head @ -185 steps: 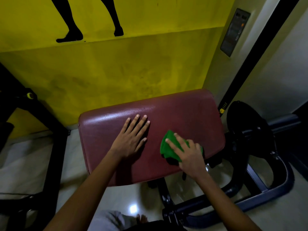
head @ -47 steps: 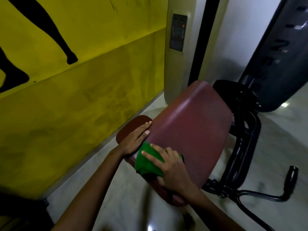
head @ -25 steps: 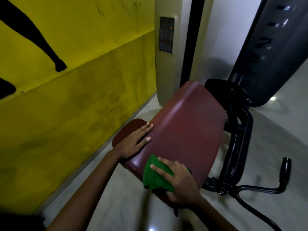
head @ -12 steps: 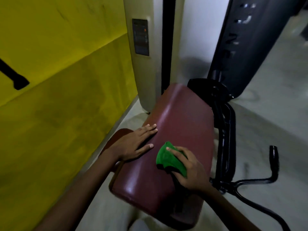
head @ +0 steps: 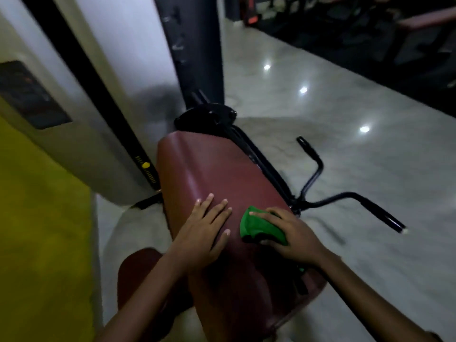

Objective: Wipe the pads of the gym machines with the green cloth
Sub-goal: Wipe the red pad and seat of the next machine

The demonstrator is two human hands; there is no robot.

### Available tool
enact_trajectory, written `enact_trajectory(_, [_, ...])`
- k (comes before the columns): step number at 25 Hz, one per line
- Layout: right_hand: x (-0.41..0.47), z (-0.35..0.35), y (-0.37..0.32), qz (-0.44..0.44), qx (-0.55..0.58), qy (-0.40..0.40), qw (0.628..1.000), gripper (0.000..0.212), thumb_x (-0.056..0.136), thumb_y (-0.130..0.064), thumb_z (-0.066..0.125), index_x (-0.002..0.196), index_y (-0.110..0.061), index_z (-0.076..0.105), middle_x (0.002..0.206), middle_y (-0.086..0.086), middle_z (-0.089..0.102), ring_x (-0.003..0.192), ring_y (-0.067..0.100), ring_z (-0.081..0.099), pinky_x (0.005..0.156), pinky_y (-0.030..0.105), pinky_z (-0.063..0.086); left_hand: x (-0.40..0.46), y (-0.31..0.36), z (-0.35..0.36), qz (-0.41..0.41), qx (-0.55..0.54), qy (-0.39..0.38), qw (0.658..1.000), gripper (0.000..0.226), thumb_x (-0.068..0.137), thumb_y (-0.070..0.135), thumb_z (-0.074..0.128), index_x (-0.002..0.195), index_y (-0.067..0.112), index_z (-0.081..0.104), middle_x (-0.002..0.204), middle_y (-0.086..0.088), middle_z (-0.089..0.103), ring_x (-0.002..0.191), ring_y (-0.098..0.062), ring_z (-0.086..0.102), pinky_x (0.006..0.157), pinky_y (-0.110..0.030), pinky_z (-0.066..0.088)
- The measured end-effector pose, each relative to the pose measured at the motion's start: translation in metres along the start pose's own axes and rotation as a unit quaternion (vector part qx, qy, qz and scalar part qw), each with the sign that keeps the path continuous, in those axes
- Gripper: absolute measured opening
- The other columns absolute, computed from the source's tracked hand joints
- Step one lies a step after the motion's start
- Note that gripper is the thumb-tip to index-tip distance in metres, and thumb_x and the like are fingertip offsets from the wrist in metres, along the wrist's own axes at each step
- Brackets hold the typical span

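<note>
Near end of the maroon pad [head: 212, 174]: left hand [head: 204, 233] lies flat w/ fingers spread, right hand [head: 293, 239] curls over the bunched green cloth [head: 256, 227] by the pad's right edge. Wipe looks mid-way; far end of pad, lower seat pad [head: 138, 270] & other machines likely left.

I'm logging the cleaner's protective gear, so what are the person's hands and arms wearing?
Nothing shows on them. The left hand and right hand are bare, with no gloves, rings or watch visible. Both forearms are bare too, with no sleeve in view.
</note>
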State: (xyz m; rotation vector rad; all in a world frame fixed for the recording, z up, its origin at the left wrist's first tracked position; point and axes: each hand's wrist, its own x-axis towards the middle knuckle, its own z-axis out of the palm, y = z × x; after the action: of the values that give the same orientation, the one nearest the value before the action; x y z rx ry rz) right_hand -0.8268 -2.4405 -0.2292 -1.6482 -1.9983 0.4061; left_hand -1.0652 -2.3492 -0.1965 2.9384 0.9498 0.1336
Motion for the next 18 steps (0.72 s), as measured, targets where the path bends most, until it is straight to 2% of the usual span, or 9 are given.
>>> enact_trajectory(2, [-0.004, 0.003, -0.007, 0.057, 0.002, 0.012, 0.998, 0.062, 0.082, -0.059, 0.053, 0.137, -0.03, 0.046, 0.122, -0.004, 0.054, 0.109, 0.016, 0.054, 0.086, 0.023, 0.041, 0.006, 0.001, 0.002, 0.024, 0.026, 0.006, 0.999, 0.05, 0.092, 0.038, 0.033, 0.126, 0.014, 0.06, 0.133, -0.004, 0.058, 0.128, -0.03, 0.049, 0.111, -0.049, 0.027])
enact_trajectory(5, [-0.006, 0.003, -0.013, 0.149, -0.002, 0.023, 0.989, 0.06, 0.084, -0.051, 0.062, 0.137, -0.027, 0.046, 0.12, -0.001, 0.053, 0.111, 0.018, 0.053, 0.082, 0.025, 0.04, 0.007, 0.009, 0.004, 0.059, 0.014, 0.001, 0.998, 0.051, 0.094, 0.039, 0.03, 0.127, 0.015, 0.06, 0.133, -0.001, 0.058, 0.128, -0.024, 0.049, 0.111, -0.047, 0.018])
enact_trajectory(9, [-0.02, 0.004, -0.027, 0.3, 0.015, 0.013, 0.954, 0.061, 0.085, -0.048, 0.062, 0.14, -0.03, 0.044, 0.119, 0.002, 0.052, 0.113, 0.022, 0.051, 0.082, 0.027, 0.037, 0.018, 0.017, -0.001, 0.158, 0.011, -0.067, 0.985, 0.063, 0.092, 0.047, 0.019, 0.132, 0.013, 0.056, 0.137, -0.004, 0.054, 0.129, -0.023, 0.048, 0.11, -0.042, 0.029])
enact_trajectory(11, [-0.036, -0.001, -0.038, 0.37, 0.023, 0.032, 0.928, 0.059, 0.085, -0.048, 0.062, 0.138, -0.032, 0.044, 0.121, 0.005, 0.052, 0.115, 0.024, 0.05, 0.083, 0.028, 0.037, 0.029, 0.027, -0.004, 0.209, 0.0, -0.106, 0.972, 0.077, 0.086, 0.054, 0.008, 0.138, 0.015, 0.048, 0.144, -0.003, 0.046, 0.134, -0.022, 0.041, 0.112, -0.036, 0.025])
enact_trajectory(12, [-0.046, -0.001, -0.045, 0.411, 0.033, 0.066, 0.909, 0.057, 0.085, -0.048, 0.062, 0.137, -0.032, 0.045, 0.122, 0.005, 0.052, 0.115, 0.024, 0.05, 0.085, 0.03, 0.039, 0.033, 0.031, -0.003, 0.237, -0.014, -0.13, 0.963, 0.083, 0.082, 0.057, 0.002, 0.142, 0.016, 0.043, 0.148, -0.001, 0.041, 0.138, -0.019, 0.036, 0.114, -0.034, 0.022])
enact_trajectory(14, [-0.068, 0.006, -0.07, 0.491, 0.069, 0.185, 0.849, 0.053, 0.085, -0.045, 0.063, 0.134, -0.031, 0.048, 0.121, 0.004, 0.054, 0.112, 0.023, 0.052, 0.088, 0.032, 0.043, 0.038, 0.035, -0.004, 0.279, -0.03, -0.17, 0.945, 0.089, 0.076, 0.059, -0.005, 0.146, 0.02, 0.035, 0.153, 0.003, 0.032, 0.141, -0.014, 0.027, 0.116, -0.03, 0.016])
enact_trajectory(16, [-0.088, 0.026, -0.101, 0.543, 0.117, 0.345, 0.757, 0.046, 0.085, -0.041, 0.065, 0.128, -0.029, 0.054, 0.114, 0.003, 0.058, 0.107, 0.02, 0.056, 0.086, 0.03, 0.044, 0.039, 0.04, -0.003, 0.316, -0.038, -0.187, 0.93, 0.089, 0.074, 0.061, -0.007, 0.148, 0.024, 0.029, 0.155, 0.008, 0.026, 0.143, -0.008, 0.021, 0.116, -0.028, 0.011])
enact_trajectory(18, [-0.097, 0.054, -0.138, 0.55, 0.16, 0.463, 0.676, 0.039, 0.085, -0.036, 0.067, 0.122, -0.027, 0.059, 0.108, 0.0, 0.061, 0.104, 0.017, 0.058, 0.085, 0.027, 0.043, 0.036, 0.045, -0.002, 0.339, -0.05, -0.193, 0.919, 0.089, 0.074, 0.062, -0.007, 0.149, 0.027, 0.026, 0.156, 0.011, 0.023, 0.143, -0.005, 0.017, 0.117, -0.027, 0.008])
